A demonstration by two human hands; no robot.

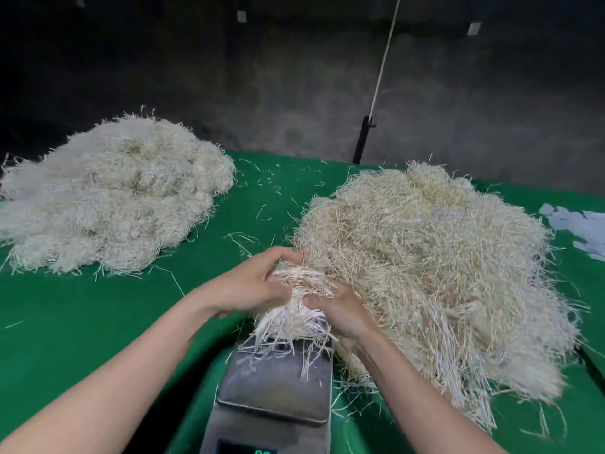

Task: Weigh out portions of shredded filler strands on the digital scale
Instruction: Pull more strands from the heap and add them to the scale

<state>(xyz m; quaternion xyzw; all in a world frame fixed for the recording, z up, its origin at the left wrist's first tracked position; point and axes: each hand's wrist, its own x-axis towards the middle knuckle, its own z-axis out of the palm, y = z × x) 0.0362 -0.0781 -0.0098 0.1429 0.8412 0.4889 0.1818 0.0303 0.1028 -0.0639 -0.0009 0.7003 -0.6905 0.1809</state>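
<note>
Nearest to me: the scale (275,388), a grey metal platform at bottom centre. Its display (248,449) is cut off by the frame edge, so I cannot read the green digits.

On the platform's far end: the lower fringe of a tuft of strands (299,291), with a few pieces lying loose on the metal.

Left hand (248,285): fingers curled round the tuft's left side, holding it.

Right hand (342,311): fingers curled into the tuft's right side, gripping it. Both forearms reach in from the bottom corners.

Right of the scale, touching the tuft: the loose heap (442,257), a large, tangled, straw-coloured mound. Its near edge spills just beside the platform.

Underneath everything: a green cloth (98,322), dotted with stray strands (244,239) between the two mounds.

Left, well apart from the scale: the bundled pile (108,198), which is paler and looks made of rounded clumps.

Far right edge: a pale sheet (577,229), crumpled flat on the cloth.

Behind the table: a black post (361,142) with a white cord (384,60) rising from it, set against a dark wall (262,77).
</note>
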